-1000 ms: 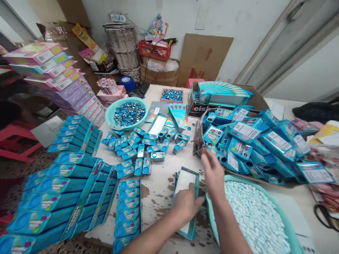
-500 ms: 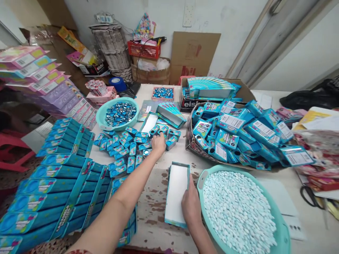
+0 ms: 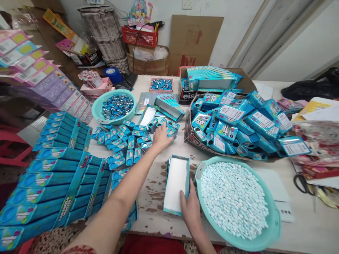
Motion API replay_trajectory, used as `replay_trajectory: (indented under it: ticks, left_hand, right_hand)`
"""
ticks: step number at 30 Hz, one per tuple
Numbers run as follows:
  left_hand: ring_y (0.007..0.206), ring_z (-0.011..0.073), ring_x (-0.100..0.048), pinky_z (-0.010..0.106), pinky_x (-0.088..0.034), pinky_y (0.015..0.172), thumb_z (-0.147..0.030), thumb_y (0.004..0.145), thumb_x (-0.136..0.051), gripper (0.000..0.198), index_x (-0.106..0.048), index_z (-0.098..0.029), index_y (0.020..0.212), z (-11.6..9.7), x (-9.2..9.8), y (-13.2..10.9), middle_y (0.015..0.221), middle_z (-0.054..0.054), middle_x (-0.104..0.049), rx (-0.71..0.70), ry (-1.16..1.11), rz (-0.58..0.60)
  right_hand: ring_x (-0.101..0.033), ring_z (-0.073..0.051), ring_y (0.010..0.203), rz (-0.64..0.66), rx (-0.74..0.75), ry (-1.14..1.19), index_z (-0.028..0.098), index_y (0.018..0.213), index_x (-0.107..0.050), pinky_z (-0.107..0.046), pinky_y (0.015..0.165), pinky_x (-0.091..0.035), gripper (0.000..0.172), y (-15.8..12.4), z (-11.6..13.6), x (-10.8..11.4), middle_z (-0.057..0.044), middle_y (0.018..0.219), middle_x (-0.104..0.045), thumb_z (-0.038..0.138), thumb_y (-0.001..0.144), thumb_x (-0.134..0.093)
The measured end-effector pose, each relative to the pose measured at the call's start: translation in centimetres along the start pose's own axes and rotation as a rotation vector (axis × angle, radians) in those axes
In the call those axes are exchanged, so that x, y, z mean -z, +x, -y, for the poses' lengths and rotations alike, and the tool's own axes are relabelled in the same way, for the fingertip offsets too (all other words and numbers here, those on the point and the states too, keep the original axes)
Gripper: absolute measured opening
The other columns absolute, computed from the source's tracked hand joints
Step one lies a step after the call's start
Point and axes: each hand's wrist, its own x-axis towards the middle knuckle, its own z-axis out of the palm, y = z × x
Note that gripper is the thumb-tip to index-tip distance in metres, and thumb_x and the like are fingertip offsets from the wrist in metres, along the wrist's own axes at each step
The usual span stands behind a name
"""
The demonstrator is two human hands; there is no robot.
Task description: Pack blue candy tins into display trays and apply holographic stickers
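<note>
My left hand [image 3: 161, 137] reaches forward over a cluster of small blue tins [image 3: 127, 141] on the table, its fingers curled onto the tins at the cluster's right end. My right hand [image 3: 189, 207] rests on the near right corner of an open, empty blue tray box [image 3: 176, 183] with a white inside, fingers closed against its edge. To the right of the box sits a teal basin of pale blue candies [image 3: 235, 201].
Stacks of long blue boxes [image 3: 53, 176] fill the left. A teal bowl of shiny caps [image 3: 114, 106] stands behind the tins. A basket heaped with blue packs [image 3: 238, 123] lies at the right, scissors [image 3: 302, 183] beyond. Pink and purple boxes [image 3: 39, 77] are stacked at the far left.
My left hand left the tray box and reached forward to the small tins, then shifted slightly right. My right hand came down from the basket onto the tray box's near corner.
</note>
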Motion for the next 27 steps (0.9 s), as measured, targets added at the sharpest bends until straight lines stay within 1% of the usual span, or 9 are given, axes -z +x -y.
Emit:
replay_trajectory:
  ticks: [3,6,9,13,18,20,22,25,27]
  left_hand:
    - [0.124,0.0281,-0.042,0.039,-0.035,0.104,-0.037,0.067,-0.068,0.085,-0.029,-0.019,0.140,0.6,5.6,-4.5,0.137,0.011,-0.043,-0.137,-0.289,-0.012]
    - [0.117,0.0244,-0.050,0.035,-0.039,0.101,-0.040,0.066,-0.070,0.083,-0.034,-0.021,0.138,0.5,7.9,-8.3,0.133,0.006,-0.048,-0.242,-0.447,0.355]
    - [0.116,0.0277,-0.050,0.037,-0.039,0.100,-0.036,0.061,-0.073,0.084,-0.039,-0.016,0.135,-0.2,5.8,-9.7,0.130,0.010,-0.050,-0.333,-0.255,0.593]
    - [0.118,0.0292,-0.045,0.041,-0.038,0.099,-0.030,0.068,-0.066,0.077,-0.034,-0.015,0.137,-1.5,2.3,-9.5,0.128,0.014,-0.049,-0.510,0.074,0.452]
    - [0.135,0.0310,-0.027,0.049,-0.025,0.107,-0.033,0.074,-0.065,0.082,-0.023,-0.022,0.143,-1.2,2.1,-9.7,0.146,0.013,-0.033,-0.636,0.201,0.339]
    - [0.139,0.0299,-0.018,0.049,-0.021,0.110,-0.047,0.076,-0.063,0.087,-0.017,-0.023,0.146,0.6,2.7,-9.0,0.151,0.012,-0.023,-0.556,0.171,0.315]
    - [0.140,0.0285,-0.017,0.046,-0.020,0.111,-0.055,0.080,-0.053,0.084,-0.016,-0.019,0.147,3.2,3.0,-7.7,0.152,0.014,-0.021,-0.318,0.192,0.213]
    - [0.141,0.0331,-0.012,0.054,-0.014,0.111,-0.052,0.086,-0.046,0.074,-0.023,-0.013,0.145,7.0,2.1,-5.8,0.152,0.019,-0.019,0.031,0.369,0.116]
    - [0.140,0.0373,-0.011,0.057,-0.011,0.109,-0.048,0.085,-0.050,0.072,-0.028,-0.012,0.144,8.6,0.7,-5.4,0.151,0.021,-0.019,0.084,0.490,0.125]
  right_hand:
    - [-0.055,-0.025,0.118,0.024,-0.008,0.059,0.008,0.137,-0.041,-0.039,0.096,-0.046,0.055,-0.4,0.1,0.1,-0.015,0.132,-0.053,0.024,0.086,-0.032]
    - [-0.062,-0.025,0.105,0.031,-0.009,0.066,0.007,0.136,-0.044,-0.036,0.086,-0.052,0.056,-0.1,0.5,0.2,-0.016,0.123,-0.061,0.020,0.082,-0.031]
    - [-0.066,-0.024,0.095,0.063,0.002,0.055,0.007,0.134,-0.047,-0.033,0.078,-0.054,0.056,0.3,0.9,0.5,-0.016,0.115,-0.065,0.019,0.082,-0.031]
    - [-0.068,-0.020,0.088,0.111,0.013,0.061,0.009,0.136,-0.044,-0.029,0.076,-0.054,0.057,0.3,0.8,0.9,-0.014,0.110,-0.067,0.018,0.082,-0.030]
    - [-0.067,-0.023,0.093,0.118,0.021,0.082,0.010,0.138,-0.040,-0.034,0.079,-0.054,0.058,-0.1,-0.2,0.4,-0.015,0.113,-0.066,0.021,0.083,-0.029]
    - [-0.062,-0.025,0.106,0.105,0.046,0.096,0.011,0.141,-0.035,-0.037,0.086,-0.051,0.058,-0.2,-0.3,0.3,-0.016,0.124,-0.059,0.027,0.085,-0.033]
    - [-0.051,-0.027,0.121,0.079,0.063,0.100,0.010,0.144,-0.028,-0.041,0.095,-0.046,0.064,-0.2,0.1,0.3,-0.018,0.137,-0.047,0.036,0.086,-0.040]
    - [-0.039,-0.029,0.131,0.054,0.076,0.090,0.009,0.145,-0.023,-0.045,0.102,-0.040,0.072,0.5,1.1,0.8,-0.018,0.145,-0.035,0.044,0.086,-0.044]
    - [-0.037,-0.028,0.132,0.062,0.093,0.091,0.011,0.145,-0.023,-0.045,0.103,-0.038,0.070,1.4,1.8,1.0,-0.017,0.146,-0.035,0.043,0.086,-0.044]
